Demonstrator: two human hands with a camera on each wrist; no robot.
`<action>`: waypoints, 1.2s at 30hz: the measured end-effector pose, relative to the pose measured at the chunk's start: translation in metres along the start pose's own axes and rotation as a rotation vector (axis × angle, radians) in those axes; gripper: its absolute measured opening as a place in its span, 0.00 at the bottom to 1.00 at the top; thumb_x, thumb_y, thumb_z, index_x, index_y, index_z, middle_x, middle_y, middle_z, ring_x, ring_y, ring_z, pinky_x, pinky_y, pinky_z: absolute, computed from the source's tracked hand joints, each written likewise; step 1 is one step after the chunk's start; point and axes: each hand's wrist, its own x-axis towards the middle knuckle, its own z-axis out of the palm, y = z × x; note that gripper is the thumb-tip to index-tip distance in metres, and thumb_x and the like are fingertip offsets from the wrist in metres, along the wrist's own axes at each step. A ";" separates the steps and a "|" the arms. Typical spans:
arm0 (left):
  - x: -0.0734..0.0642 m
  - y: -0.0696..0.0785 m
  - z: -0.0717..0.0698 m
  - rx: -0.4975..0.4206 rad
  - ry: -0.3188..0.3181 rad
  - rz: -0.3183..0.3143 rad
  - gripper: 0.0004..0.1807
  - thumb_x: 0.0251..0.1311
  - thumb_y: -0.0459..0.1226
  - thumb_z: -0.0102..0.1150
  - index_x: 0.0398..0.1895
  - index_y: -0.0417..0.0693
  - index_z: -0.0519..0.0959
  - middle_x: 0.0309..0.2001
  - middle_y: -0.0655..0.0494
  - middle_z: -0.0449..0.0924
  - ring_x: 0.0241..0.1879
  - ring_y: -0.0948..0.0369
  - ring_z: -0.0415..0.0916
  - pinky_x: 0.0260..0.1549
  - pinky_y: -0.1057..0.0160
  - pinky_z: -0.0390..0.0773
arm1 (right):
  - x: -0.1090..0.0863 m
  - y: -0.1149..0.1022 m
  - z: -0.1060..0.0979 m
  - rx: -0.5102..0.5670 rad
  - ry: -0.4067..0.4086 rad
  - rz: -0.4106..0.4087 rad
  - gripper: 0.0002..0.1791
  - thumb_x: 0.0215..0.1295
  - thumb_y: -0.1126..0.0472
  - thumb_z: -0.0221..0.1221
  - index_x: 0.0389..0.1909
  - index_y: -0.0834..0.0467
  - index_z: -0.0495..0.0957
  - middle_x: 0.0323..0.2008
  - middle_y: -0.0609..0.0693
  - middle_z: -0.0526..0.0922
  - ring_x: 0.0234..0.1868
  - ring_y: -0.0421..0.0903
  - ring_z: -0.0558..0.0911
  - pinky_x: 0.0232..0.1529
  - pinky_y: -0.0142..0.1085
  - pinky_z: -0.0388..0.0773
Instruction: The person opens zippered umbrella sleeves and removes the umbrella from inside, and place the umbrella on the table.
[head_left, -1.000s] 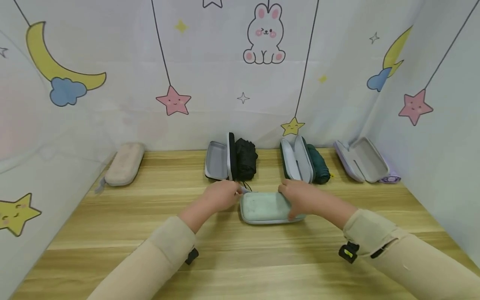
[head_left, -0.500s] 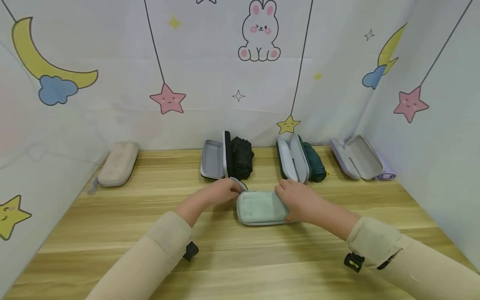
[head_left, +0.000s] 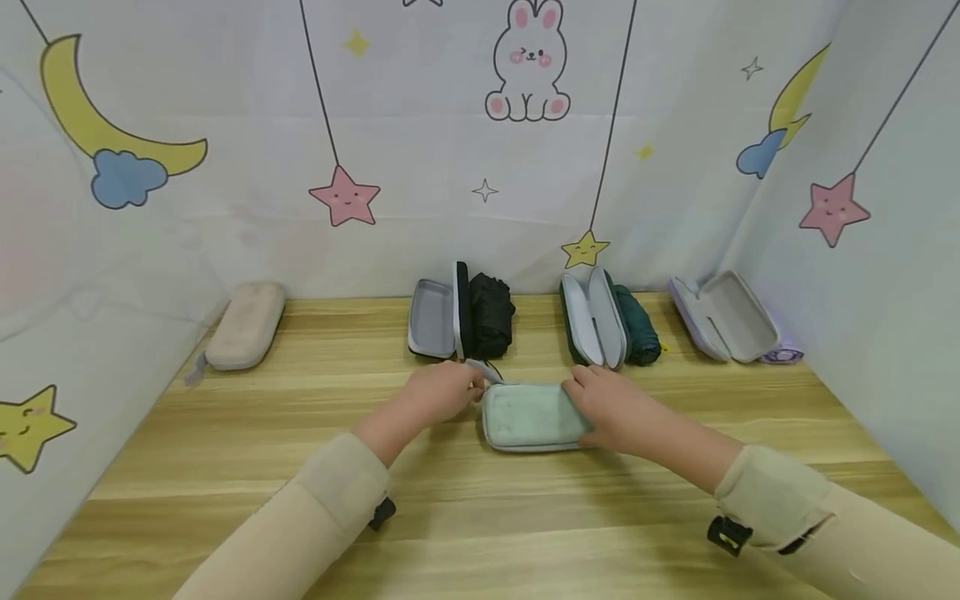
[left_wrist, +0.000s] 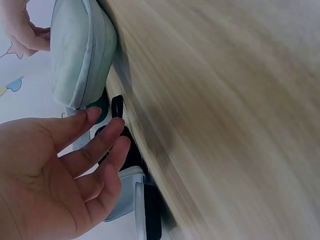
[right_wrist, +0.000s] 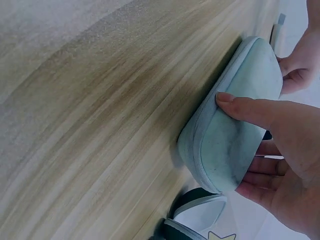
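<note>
A closed mint-green zip case (head_left: 534,415) lies flat on the table, a grey strap (head_left: 484,370) at its back left corner. My right hand (head_left: 618,408) grips its right end. In the right wrist view the thumb (right_wrist: 242,107) presses along the zipped edge and the fingers (right_wrist: 262,175) curl against the opposite side. Beside the left end is my left hand (head_left: 438,390). In the left wrist view its thumb and fingers (left_wrist: 112,150) are loosely bent and apart, near the zip end and the strap, with nothing visible between them.
Along the back stand an open black case (head_left: 432,321) with a black rolled bundle (head_left: 491,317), an open dark green case (head_left: 592,321) with a green bundle (head_left: 637,329), and an open lilac case (head_left: 731,317). A closed beige case (head_left: 246,325) lies far left. Printed fabric (head_left: 420,150) walls the table.
The right forearm has shifted slightly right while the hand keeps its grip on the case. The left hand's fingers have drawn slightly clear of the strap. The case has stayed in place.
</note>
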 end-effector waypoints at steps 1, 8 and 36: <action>0.000 0.001 0.001 0.010 0.000 0.007 0.10 0.73 0.39 0.50 0.34 0.55 0.80 0.32 0.62 0.77 0.30 0.62 0.70 0.28 0.62 0.69 | -0.001 0.000 0.000 0.001 -0.007 0.002 0.38 0.45 0.48 0.77 0.51 0.66 0.73 0.42 0.56 0.73 0.41 0.52 0.74 0.44 0.45 0.74; -0.003 0.008 0.004 0.078 0.017 0.050 0.11 0.72 0.37 0.50 0.30 0.53 0.79 0.28 0.59 0.75 0.28 0.61 0.69 0.26 0.59 0.71 | -0.010 0.005 0.005 0.039 -0.003 0.025 0.36 0.48 0.49 0.75 0.50 0.69 0.73 0.41 0.58 0.73 0.42 0.54 0.75 0.44 0.47 0.75; -0.011 0.036 0.014 0.164 0.026 0.152 0.08 0.68 0.35 0.56 0.28 0.49 0.77 0.30 0.52 0.81 0.32 0.56 0.79 0.29 0.55 0.79 | 0.019 -0.031 -0.003 0.113 -0.257 0.263 0.45 0.61 0.35 0.60 0.71 0.59 0.63 0.42 0.59 0.82 0.38 0.52 0.80 0.33 0.45 0.77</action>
